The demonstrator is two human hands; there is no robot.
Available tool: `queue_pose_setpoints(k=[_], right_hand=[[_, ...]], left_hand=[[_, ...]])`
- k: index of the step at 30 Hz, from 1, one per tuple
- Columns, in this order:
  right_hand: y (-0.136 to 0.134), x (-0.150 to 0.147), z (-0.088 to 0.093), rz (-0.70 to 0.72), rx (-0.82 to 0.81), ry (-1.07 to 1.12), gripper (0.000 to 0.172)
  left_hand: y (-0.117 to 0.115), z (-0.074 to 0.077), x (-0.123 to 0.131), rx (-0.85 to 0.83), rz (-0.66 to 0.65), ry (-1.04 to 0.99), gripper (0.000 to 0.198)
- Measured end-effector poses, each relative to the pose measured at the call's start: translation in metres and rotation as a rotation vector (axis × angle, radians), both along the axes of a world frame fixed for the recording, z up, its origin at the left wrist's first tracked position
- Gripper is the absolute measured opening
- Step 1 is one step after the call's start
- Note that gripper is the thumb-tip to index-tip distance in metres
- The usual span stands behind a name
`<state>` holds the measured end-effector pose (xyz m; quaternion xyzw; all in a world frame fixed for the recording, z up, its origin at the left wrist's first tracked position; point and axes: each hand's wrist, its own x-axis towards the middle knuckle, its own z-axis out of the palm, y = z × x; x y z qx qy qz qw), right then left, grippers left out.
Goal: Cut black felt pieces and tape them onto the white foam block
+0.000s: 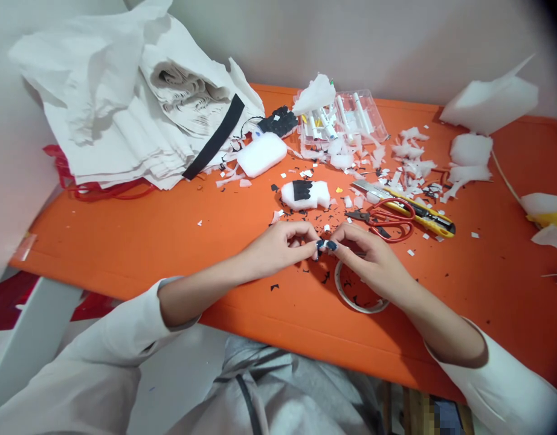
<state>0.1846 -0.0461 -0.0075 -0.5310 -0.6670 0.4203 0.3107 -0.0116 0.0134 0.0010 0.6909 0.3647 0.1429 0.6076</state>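
Observation:
My left hand [285, 251] and my right hand [373, 260] meet over the table, thumbs and fingertips pinched together. Between them is a small black-and-white piece [325, 244], mostly covered by the fingers, so its kind cannot be told. Under my right hand lies a white ring like a tape roll [353, 306], partly hidden by the palm. Just beyond the hands rests a white foam shape [321, 194] with black scalloped strips [301, 190] across it. Red-handled scissors [394, 220] and a yellow box cutter [430, 219] lie past my right hand, the scissors overlapping the cutter.
Black and white scraps litter the orange table [170, 241]. Behind are a white foam block [262, 154], a clear box [378, 124] of markers, and a stack of white sheets [124, 121] with a black strip [215, 139]. A yellow-and-white foam figure [548, 208] is at right.

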Motion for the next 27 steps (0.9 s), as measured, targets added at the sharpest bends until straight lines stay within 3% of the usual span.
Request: queue_pose_setpoints(k=[9, 18, 22, 27], right_hand=[[0.0005, -0.0006, -0.0024, 0.022, 0.081, -0.059, 0.010], [-0.0013, -0.0003, 0.0011, 0.112, 0.211, -0.223, 0.007], [0.0003, 0.0005, -0.0004, 0.089, 0.188, -0.240, 0.011], [0.0014, 0.0006, -0.0008, 0.028, 0.153, -0.213, 0.015]], left_hand=[[-0.0009, -0.0037, -0.0016, 0.093, -0.027, 0.018, 0.015], [0.0001, 0.0024, -0.0023, 0.416, -0.162, 0.050, 0.019], [0.0018, 0.0001, -0.0027, 0.609, -0.194, 0.085, 0.018], [0.0029, -0.0017, -0.0036, 0.667, -0.190, 0.114, 0.020]])
